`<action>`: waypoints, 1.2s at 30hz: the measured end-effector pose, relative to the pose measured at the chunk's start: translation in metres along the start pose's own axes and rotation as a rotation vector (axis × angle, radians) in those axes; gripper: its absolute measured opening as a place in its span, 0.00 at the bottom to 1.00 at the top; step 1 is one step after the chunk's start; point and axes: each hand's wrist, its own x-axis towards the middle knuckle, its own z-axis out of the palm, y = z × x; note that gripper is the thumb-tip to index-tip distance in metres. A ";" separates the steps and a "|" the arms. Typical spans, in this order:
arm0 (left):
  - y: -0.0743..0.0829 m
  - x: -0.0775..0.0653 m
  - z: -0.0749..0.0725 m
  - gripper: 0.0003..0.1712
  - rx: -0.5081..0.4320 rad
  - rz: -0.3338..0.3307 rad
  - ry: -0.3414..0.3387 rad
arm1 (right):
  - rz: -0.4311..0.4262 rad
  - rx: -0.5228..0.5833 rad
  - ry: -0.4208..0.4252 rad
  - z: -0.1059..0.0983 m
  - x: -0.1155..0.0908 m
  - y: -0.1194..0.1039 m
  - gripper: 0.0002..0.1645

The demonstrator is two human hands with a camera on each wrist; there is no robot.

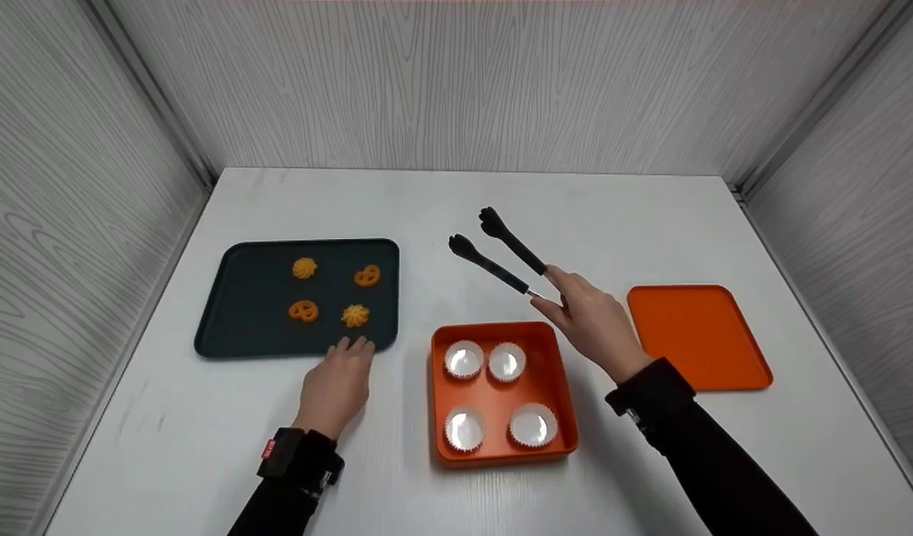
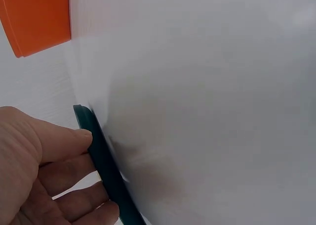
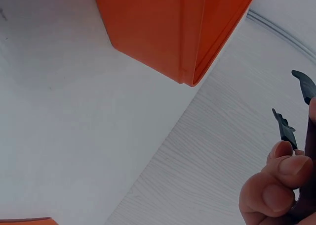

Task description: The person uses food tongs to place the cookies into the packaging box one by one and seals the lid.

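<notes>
My left hand (image 1: 337,387) holds the near edge of a dark green tray (image 1: 248,298), close to its right corner. In the left wrist view the thumb lies against the tray's outer wall (image 2: 106,160), with fingertips at the rim. On the tray are two pretzel-shaped cookies (image 1: 367,275) and two swirl-shaped cookies (image 1: 355,316). My right hand (image 1: 597,320) grips black tongs (image 1: 493,272) with paw-like tips, spread apart with nothing between them. They point away to the left, beyond the orange box (image 1: 501,402), which holds several white paper cups (image 1: 507,362).
An orange square lid (image 1: 698,339) lies flat on the white table (image 1: 382,484), to the right of my right hand. Grey wood-grain panels (image 1: 463,89) stand along the back and both sides of the table.
</notes>
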 end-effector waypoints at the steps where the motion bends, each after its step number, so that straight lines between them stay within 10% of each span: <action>1: 0.002 0.001 0.001 0.22 0.004 0.005 -0.009 | 0.005 -0.003 -0.010 0.001 0.001 -0.002 0.34; 13: 0.029 0.025 0.001 0.28 -0.013 0.046 -0.185 | 0.030 -0.023 -0.064 0.008 0.006 -0.008 0.34; 36: 0.056 0.053 0.004 0.35 -0.238 0.123 -0.282 | 0.061 -0.036 -0.113 0.019 0.011 -0.001 0.33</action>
